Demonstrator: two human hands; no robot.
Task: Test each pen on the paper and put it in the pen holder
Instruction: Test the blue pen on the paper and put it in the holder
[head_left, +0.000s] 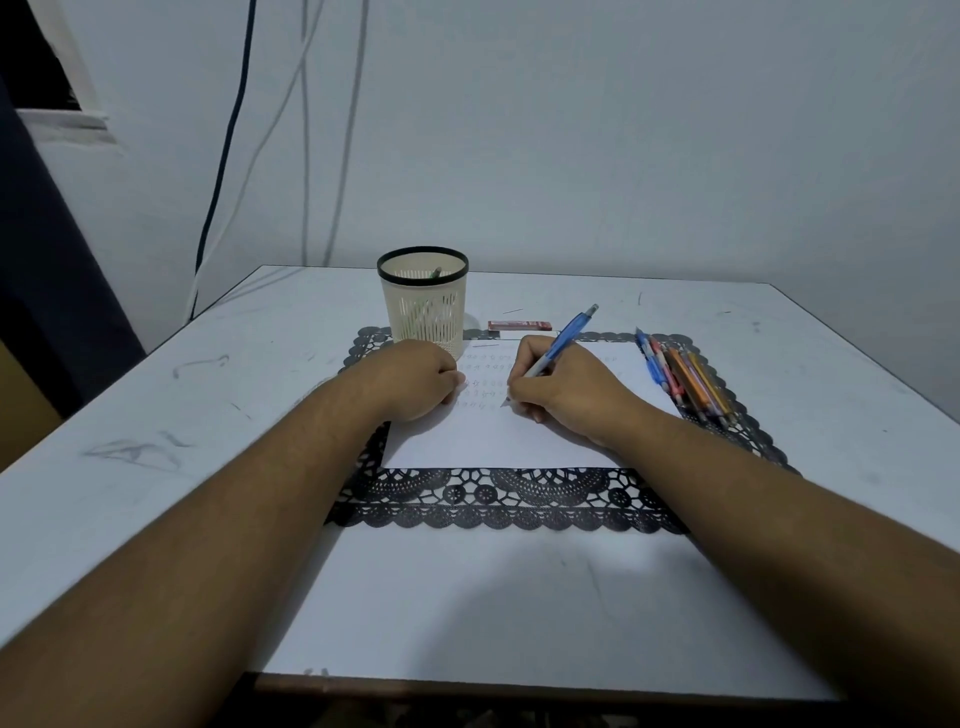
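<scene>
Paper (498, 441) lies flat on a black lace mat (519, 501) in the middle of the white table (467, 597), with faint rows of small marks across its far half. The right hand (563, 387) has its fingers wrapped round a blue pen (558, 345), holding it in a writing grip, tip down on the paper near the marks and the clicker end slanting up and away to the right. The left hand (415, 379) rests on the paper's left edge, fingers loosely curled under and holding nothing, pressing the sheet down. Just beyond that hand stands the cream mesh holder (423, 301) with a dark rim, on the mat's far left corner; a few pens show inside it through the mesh. More pens (685, 376) lie side by side on the mat just right of the paper, blue, pink, orange and yellow ones among them. A small red box (519, 326) lies on the table beyond the paper, near the holder.
</scene>
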